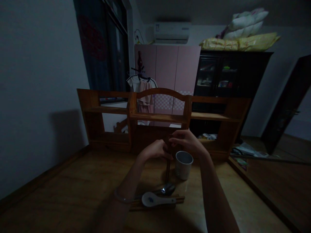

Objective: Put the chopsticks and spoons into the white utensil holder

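Dark wooden chopsticks (167, 171) stand roughly upright over the table, held between my two hands. My left hand (157, 150) is closed around their middle. Higher up, the fingers of my right hand (186, 139) pinch at their top end, where dim light blurs the detail. Just right of the chopsticks a white cup (183, 170) stands upright with its mouth up. Nearer to me lie a metal spoon (168, 188), a white ceramic spoon (155, 200) with a blue mark, and several more chopsticks (179, 198). My left forearm covers part of that pile.
A wooden shelf unit (159, 117) rises along the back of the table (92, 184). A wall (43, 97) borders the left side, and a raised edge (259, 194) runs along the right. Behind are a pink wardrobe (166, 68) and a dark cabinet (233, 71).
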`<state>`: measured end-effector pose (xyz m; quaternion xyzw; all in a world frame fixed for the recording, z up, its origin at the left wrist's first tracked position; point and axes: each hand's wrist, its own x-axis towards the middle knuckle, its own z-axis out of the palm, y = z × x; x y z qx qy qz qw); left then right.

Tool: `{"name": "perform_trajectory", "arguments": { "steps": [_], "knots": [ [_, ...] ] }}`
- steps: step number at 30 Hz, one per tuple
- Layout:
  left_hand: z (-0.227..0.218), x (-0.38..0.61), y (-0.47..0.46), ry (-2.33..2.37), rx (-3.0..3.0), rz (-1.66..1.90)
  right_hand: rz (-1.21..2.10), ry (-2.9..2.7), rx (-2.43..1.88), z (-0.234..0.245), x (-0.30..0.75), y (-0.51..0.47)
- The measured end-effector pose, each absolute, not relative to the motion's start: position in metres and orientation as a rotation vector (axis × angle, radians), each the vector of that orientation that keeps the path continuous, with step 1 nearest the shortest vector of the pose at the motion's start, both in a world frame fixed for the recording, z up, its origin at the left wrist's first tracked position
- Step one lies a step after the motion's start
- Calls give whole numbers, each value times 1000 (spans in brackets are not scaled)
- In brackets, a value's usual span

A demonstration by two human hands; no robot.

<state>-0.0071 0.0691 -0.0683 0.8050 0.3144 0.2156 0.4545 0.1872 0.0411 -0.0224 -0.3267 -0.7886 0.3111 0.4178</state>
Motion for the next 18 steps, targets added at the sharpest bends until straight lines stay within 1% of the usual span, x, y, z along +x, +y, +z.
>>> {"name": "perform_trajectory", "arguments": {
  "steps": [6, 12, 18],
  "knots": [
    [-67, -9, 69, 790, 2020, 539, 825, -1967, -807, -24, 185, 41],
    [-63, -6, 66, 862, 2113, 551, 800, -1973, -815, -25, 190, 43],
    [-61, -5, 63, 829, 2135, 560, 802, -1982, -801, -23, 188, 42]
  ]
}}
